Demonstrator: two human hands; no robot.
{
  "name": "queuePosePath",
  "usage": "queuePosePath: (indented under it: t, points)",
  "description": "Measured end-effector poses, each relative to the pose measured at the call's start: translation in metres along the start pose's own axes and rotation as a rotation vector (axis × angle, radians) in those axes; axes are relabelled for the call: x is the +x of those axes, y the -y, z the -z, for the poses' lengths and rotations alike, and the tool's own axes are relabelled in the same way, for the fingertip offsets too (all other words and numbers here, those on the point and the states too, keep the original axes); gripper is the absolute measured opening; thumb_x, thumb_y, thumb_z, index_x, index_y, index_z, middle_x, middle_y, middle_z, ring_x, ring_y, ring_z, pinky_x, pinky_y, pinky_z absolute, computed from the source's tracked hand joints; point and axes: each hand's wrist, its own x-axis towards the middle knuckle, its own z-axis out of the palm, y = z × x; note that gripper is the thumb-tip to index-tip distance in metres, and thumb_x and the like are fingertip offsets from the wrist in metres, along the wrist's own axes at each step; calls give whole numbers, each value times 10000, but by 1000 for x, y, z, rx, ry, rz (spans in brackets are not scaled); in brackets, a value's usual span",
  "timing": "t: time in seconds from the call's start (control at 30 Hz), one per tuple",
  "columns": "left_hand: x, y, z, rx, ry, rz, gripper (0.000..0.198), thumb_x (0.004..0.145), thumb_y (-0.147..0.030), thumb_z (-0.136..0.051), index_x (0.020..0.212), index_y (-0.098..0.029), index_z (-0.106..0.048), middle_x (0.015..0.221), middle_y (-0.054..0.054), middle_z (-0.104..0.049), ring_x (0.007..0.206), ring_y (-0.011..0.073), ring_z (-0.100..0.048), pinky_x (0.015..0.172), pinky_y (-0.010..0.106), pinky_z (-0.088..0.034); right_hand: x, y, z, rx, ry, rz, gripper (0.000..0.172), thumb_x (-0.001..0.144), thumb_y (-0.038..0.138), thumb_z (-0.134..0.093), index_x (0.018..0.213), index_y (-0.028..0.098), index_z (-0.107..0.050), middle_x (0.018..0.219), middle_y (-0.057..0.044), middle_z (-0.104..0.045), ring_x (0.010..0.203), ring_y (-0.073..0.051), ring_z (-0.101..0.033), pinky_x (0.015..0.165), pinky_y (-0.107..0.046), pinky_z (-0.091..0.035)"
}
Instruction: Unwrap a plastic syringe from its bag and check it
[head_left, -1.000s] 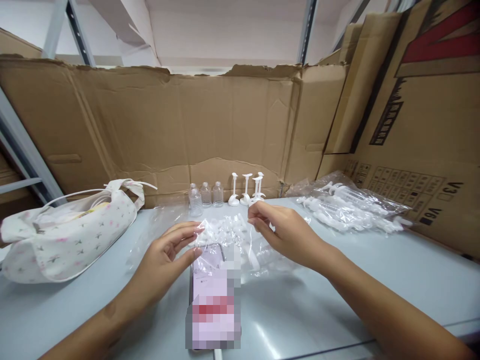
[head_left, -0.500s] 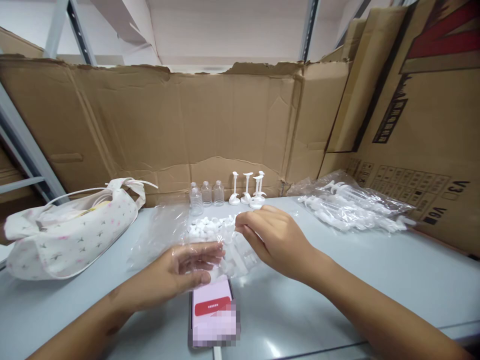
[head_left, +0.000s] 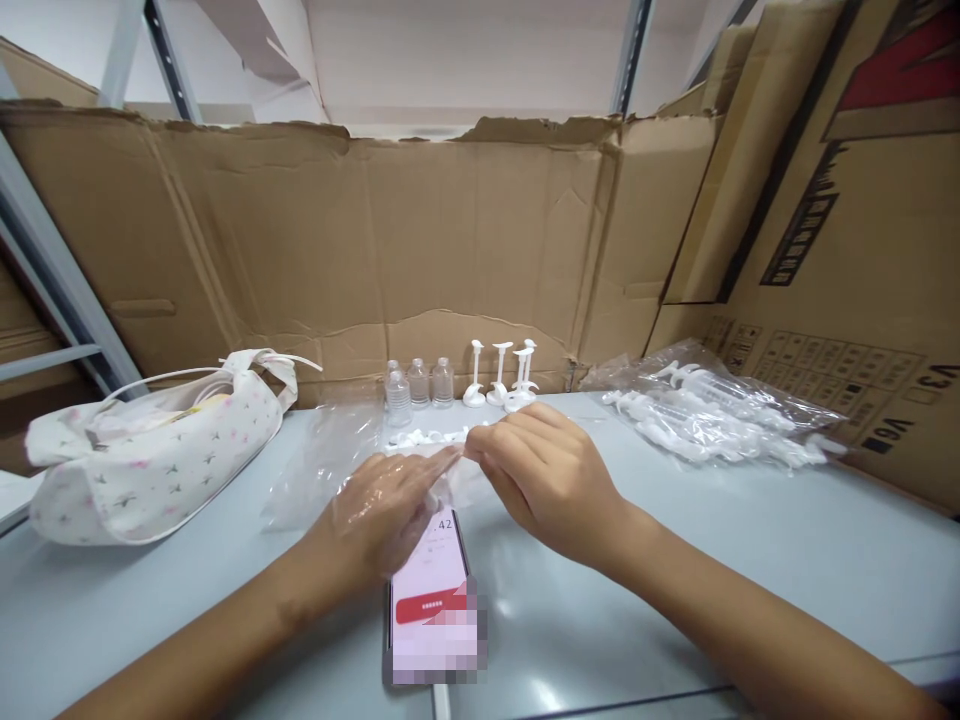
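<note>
My right hand (head_left: 551, 480) pinches a clear plastic bag (head_left: 469, 485) between thumb and fingers in the middle of the head view. Against it, with the fingertips nearly meeting, my left hand (head_left: 379, 510) closes on the same bag, and shiny film lies over its knuckles. The bag's contents are mostly hidden by my hands. Just beyond are small white pieces (head_left: 424, 438), partly covered. Under my left hand lies a phone (head_left: 431, 570) with its screen lit.
Behind the white pieces stand several clear bottles (head_left: 418, 385) and several white stand-like parts (head_left: 500, 375). A clear bag of white parts (head_left: 720, 410) lies right. Crumpled clear film (head_left: 322, 460) and a floral fabric bag (head_left: 165, 465) are left. Cardboard (head_left: 450, 240) walls the back.
My left hand has turned from open, with fingers spread inside the film, to back-up and closed, its fingertips now at my right hand. The bag's white contents are now mostly covered.
</note>
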Motion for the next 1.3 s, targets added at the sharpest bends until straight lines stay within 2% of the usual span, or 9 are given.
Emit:
queuePosePath:
  t: [0.13, 0.23, 0.33, 0.47, 0.57, 0.8, 1.0, 1.13, 1.3]
  points:
    - [8, 6, 5, -81, -57, 117, 459, 894, -170, -414, 1348, -206, -361, 1017, 73, -678, 812, 192, -627, 707, 364, -522, -1, -14, 3, -16, -74, -42, 159, 877, 213, -498, 1030, 220, -540, 928, -53, -686, 904, -210, -612, 866, -383, -410]
    - [13, 10, 14, -253, -76, 270, 428, 911, -218, -414, 1339, -227, -396, 1027, 71, -669, 810, 167, -627, 694, 309, -533, -5, -30, 9, -55, -153, -216, 446, 837, 345, -572, 1253, 265, -431, 1252, -92, -556, 1243, -299, -425, 1046, -506, -253]
    - [17, 17, 18, -457, -108, 388, 410, 913, -251, -434, 1323, -238, -435, 1013, 62, -674, 805, 158, -637, 685, 293, -546, -13, -50, 9, 125, -189, -516, 602, 823, 412, -580, 1353, 289, -323, 1397, -102, -407, 1321, -305, -315, 1050, -522, -271]
    - [22, 28, 13, -672, -125, 472, 426, 893, -285, -486, 1315, -237, -446, 1082, 81, -662, 830, 165, -659, 691, 292, -561, -23, -73, -3, 812, 19, -969, 494, 815, 488, -566, 1247, 271, -463, 1304, -112, -507, 1147, -273, -526, 907, -465, -463]
    - [24, 36, 5, -759, -53, 474, 417, 892, -286, -486, 1304, -231, -451, 1200, 108, -617, 882, 178, -662, 706, 295, -563, -26, -80, -14, 1170, 140, -1115, 346, 785, 473, -610, 980, 188, -619, 1137, -114, -605, 862, -217, -658, 764, -387, -539]
    - [17, 48, -8, -855, 1, 510, 434, 899, -273, -474, 1322, -208, -409, 1191, 128, -619, 947, 192, -657, 816, 355, -546, -29, -94, -15, 1048, -12, -1225, 271, 753, 436, -653, 842, 183, -620, 914, -69, -650, 640, -136, -643, 531, -250, -491]
    - [17, 48, -10, -967, -24, 588, 430, 925, -284, -421, 1341, -185, -369, 1258, 150, -569, 1002, 192, -639, 864, 357, -531, -34, -93, -19, 1191, 120, -1200, 281, 722, 412, -704, 833, 166, -622, 885, -74, -644, 682, -152, -655, 526, -230, -492]
    - [21, 41, -3, -983, 13, 702, 473, 894, -341, -486, 1337, -208, -385, 1206, 115, -608, 980, 215, -647, 863, 373, -523, -32, -88, -26, 1149, -70, -1143, 274, 687, 400, -734, 716, 153, -618, 714, -34, -627, 600, -122, -620, 537, -233, -513]
    - [22, 41, -5, -947, 17, 755, 508, 854, -358, -540, 1327, -229, -407, 1272, 79, -567, 1116, 221, -567, 984, 379, -426, -36, -101, -26, 1168, -261, -1188, 209, 698, 336, -733, 702, 179, -595, 727, -12, -645, 578, -124, -642, 525, -236, -537]
